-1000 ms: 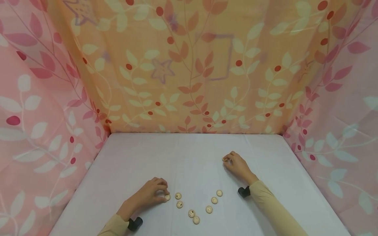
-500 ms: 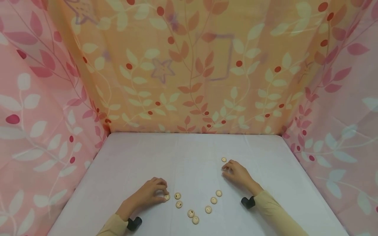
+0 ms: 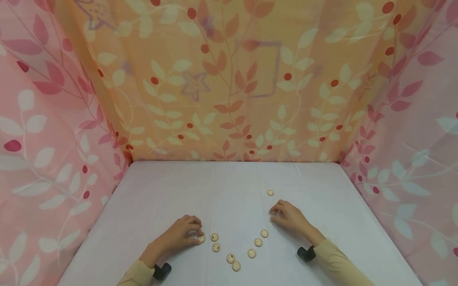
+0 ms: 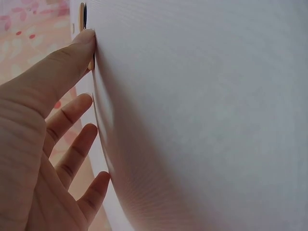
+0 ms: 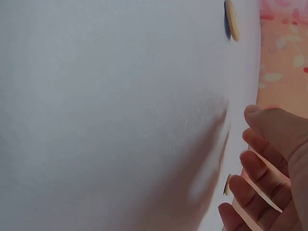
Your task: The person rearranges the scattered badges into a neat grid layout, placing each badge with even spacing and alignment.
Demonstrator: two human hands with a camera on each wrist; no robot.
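On the white table lie several small round wooden discs with dark printed marks. My left hand (image 3: 179, 234) pinches one wooden disc (image 3: 202, 239) at the left end of the row; its thumb covers part of that disc in the left wrist view, the other fingers spread above the cloth. My right hand (image 3: 290, 216) hovers low over the right side, thumb and fingers apart with nothing between them. Just beyond its fingertips lies a lone disc (image 3: 270, 192). In the right wrist view one disc (image 5: 233, 21) lies ahead of the thumb, another (image 5: 228, 185) beside the fingers.
Between the hands the other discs form a rough V: a left pair with its upper disc (image 3: 214, 237), two near the front with one disc (image 3: 236, 266) lowest, and three rising rightward to a disc (image 3: 264, 233). Floral curtains (image 3: 229, 99) enclose the white tabletop (image 3: 179, 182).
My right hand has let go of the far disc, leaving it on the table, and drawn back toward me with its fingers opening. The left hand has stayed at its disc.
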